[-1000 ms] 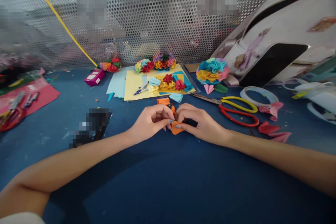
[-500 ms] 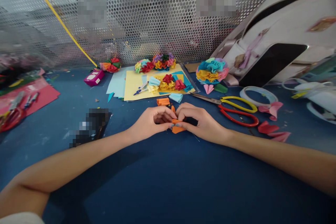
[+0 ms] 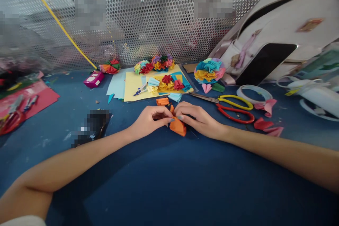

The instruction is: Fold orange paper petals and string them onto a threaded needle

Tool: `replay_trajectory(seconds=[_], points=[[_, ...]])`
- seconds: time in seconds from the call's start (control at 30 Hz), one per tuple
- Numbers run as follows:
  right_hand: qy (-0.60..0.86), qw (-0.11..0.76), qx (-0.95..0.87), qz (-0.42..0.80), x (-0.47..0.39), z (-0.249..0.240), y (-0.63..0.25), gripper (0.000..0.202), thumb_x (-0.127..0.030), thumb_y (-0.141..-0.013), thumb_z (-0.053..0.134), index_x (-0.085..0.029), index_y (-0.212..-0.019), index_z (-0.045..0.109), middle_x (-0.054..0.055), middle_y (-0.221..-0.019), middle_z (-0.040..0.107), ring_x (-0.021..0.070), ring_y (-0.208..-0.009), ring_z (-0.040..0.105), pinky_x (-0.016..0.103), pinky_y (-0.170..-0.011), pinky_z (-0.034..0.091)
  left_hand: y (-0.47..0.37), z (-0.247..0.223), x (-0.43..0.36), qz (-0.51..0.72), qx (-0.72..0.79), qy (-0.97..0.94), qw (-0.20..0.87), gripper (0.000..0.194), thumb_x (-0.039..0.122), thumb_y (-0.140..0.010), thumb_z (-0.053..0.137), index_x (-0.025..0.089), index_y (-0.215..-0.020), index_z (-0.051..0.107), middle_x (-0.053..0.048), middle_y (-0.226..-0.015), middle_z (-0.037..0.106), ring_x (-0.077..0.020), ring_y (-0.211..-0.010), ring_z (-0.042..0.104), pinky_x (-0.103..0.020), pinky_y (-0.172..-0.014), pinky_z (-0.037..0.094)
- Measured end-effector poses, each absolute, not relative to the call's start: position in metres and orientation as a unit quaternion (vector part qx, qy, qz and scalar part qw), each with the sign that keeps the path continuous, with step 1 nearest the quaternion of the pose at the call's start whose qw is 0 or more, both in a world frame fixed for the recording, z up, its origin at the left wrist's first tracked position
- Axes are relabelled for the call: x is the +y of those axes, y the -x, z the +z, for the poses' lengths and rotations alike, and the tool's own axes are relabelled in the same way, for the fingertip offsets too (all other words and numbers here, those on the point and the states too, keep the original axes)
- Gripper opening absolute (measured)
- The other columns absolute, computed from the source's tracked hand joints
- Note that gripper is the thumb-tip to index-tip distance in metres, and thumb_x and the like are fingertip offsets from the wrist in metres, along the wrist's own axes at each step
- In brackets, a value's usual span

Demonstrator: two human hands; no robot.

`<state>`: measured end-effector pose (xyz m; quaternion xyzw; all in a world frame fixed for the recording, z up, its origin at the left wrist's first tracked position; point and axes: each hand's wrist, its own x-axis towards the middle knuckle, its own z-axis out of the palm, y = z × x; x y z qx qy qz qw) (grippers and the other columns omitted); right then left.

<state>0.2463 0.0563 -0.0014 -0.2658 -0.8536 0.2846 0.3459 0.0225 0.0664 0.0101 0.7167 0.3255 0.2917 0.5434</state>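
Note:
Between my two hands is a folded piece of orange paper (image 3: 178,126), its wider end pointing down toward me. My left hand (image 3: 150,122) pinches its left side with thumb and fingertips. From the right, my right hand (image 3: 198,118) grips the upper edge, thumb pressed on the paper. Part of the paper is hidden behind the fingers. Just beyond them lie another folded orange paper piece (image 3: 162,101) and a light blue one (image 3: 175,97). Scissors with yellow and red handles (image 3: 234,107) lie to the right of my right hand.
Yellow sheets (image 3: 132,84) carry folded paper pieces and a blue compass. Ruffled paper flowers (image 3: 210,70) stand behind. A tape roll (image 3: 254,95), a phone (image 3: 267,61) and a pale backpack (image 3: 280,17) are at right. A purple box (image 3: 94,79) and a black object (image 3: 92,127) lie left.
The orange paper has been turned so more of its broad face shows, pointing lower right. Both hands have shifted slightly, and the fingers have moved to its upper edge. The view has swung a little.

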Motion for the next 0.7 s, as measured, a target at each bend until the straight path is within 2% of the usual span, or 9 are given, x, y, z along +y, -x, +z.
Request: replay_trajectory(seconds=[0.07,0.13,0.2,0.27,0.37,0.53,0.7], points=[[0.253,0.345,-0.860,0.277,0.061,-0.001,-0.251,0.037,-0.035,-0.110,0.033,-0.018,-0.089,0.059,0.008,-0.092,0.063,0.0187,-0.088,0.057,0.033,-0.082,0.048,-0.022,0.010,0.067,0.286,0.317,-0.722,0.544,0.012,0.025,-0.084,0.071,0.013,-0.081,0.069,-0.002,-0.077,0.070,-0.0104,-0.066,0.063,-0.022,-0.066,0.051],[0.237,0.309,-0.889,0.239,0.067,0.001,-0.259,0.033,-0.034,-0.109,0.036,-0.018,-0.094,0.061,0.009,-0.096,0.064,0.0196,-0.092,0.059,0.033,-0.083,0.048,-0.021,0.010,0.068,0.285,0.315,-0.721,0.547,0.013,0.026,-0.084,0.071,0.013,-0.081,0.069,-0.003,-0.078,0.071,-0.0106,-0.067,0.064,-0.022,-0.067,0.052],[0.201,0.223,-0.942,0.148,0.074,0.005,-0.268,0.025,-0.029,-0.108,0.041,-0.019,-0.105,0.063,0.009,-0.104,0.067,0.0209,-0.099,0.060,0.033,-0.084,0.047,-0.019,0.009,0.070,0.290,0.320,-0.717,0.547,0.013,0.026,-0.083,0.071,0.013,-0.082,0.070,-0.004,-0.078,0.072,-0.0112,-0.068,0.065,-0.022,-0.067,0.053],[0.165,0.156,-0.974,0.027,0.080,0.011,-0.277,0.028,-0.020,-0.107,0.036,-0.020,-0.110,0.064,0.009,-0.112,0.068,0.0226,-0.103,0.060,0.035,-0.083,0.046,-0.018,0.007,0.072,0.294,0.333,-0.715,0.539,0.013,0.026,-0.083,0.072,0.013,-0.084,0.071,-0.005,-0.079,0.073,-0.0122,-0.069,0.066,-0.023,-0.067,0.054],[0.154,0.099,-0.981,-0.067,0.082,0.022,-0.286,0.034,-0.014,-0.106,0.032,-0.023,-0.111,0.065,0.007,-0.116,0.069,0.0219,-0.104,0.061,0.036,-0.082,0.045,-0.017,0.005,0.075,0.300,0.350,-0.718,0.521,0.015,0.026,-0.081,0.072,0.013,-0.089,0.074,-0.006,-0.080,0.074,-0.0131,-0.070,0.067,-0.024,-0.067,0.054],[0.136,0.064,-0.982,-0.116,0.074,0.034,-0.288,0.035,-0.014,-0.106,0.033,-0.023,-0.097,0.066,0.006,-0.109,0.070,0.0212,-0.098,0.063,0.036,-0.079,0.045,-0.016,0.003,0.077,0.311,0.353,-0.727,0.499,0.015,0.025,-0.083,0.070,0.013,-0.092,0.074,-0.006,-0.081,0.074,-0.0124,-0.070,0.065,-0.023,-0.065,0.052],[0.131,0.075,-0.983,-0.104,0.073,0.032,-0.285,0.041,-0.012,-0.107,0.028,-0.022,-0.097,0.066,0.006,-0.099,0.071,0.0200,-0.092,0.064,0.035,-0.076,0.044,-0.015,0.004,0.075,0.321,0.349,-0.740,0.478,0.015,0.028,-0.085,0.070,0.014,-0.091,0.072,-0.005,-0.084,0.073,-0.0120,-0.071,0.064,-0.022,-0.064,0.050]])
